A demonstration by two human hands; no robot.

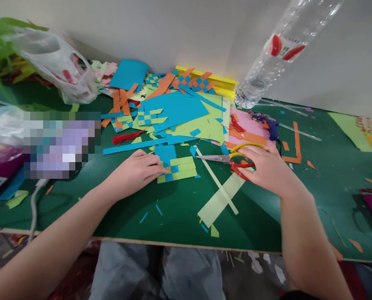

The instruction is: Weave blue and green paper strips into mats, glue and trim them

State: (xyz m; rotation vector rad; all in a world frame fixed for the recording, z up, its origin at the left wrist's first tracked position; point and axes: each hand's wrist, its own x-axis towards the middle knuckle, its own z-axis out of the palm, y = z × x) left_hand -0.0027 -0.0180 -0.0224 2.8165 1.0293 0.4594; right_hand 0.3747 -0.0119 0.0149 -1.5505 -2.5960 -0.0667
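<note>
My left hand [144, 168] rests at the left edge of a small woven paper piece [184, 167] made of blue and light green strips, its fingers together on it. A blue paper flap [165, 153] sticks out from the woven piece's top. In my right hand [264, 168] is a pair of scissors [215, 158] with one yellow and one red handle loop. Their blades point left toward the woven piece and look nearly closed. Below the scissors, a thin pale green strip [219, 183] crosses a wider pale green strip [222, 200].
Blue paper sheets [173, 109], strips and finished weaves pile up at the back. A clear bottle [267, 62] leans by the wall. At left are a plastic bag [57, 62], a blurred-out device [65, 148] and a white cable [33, 208]. Scraps dot the green table [117, 221].
</note>
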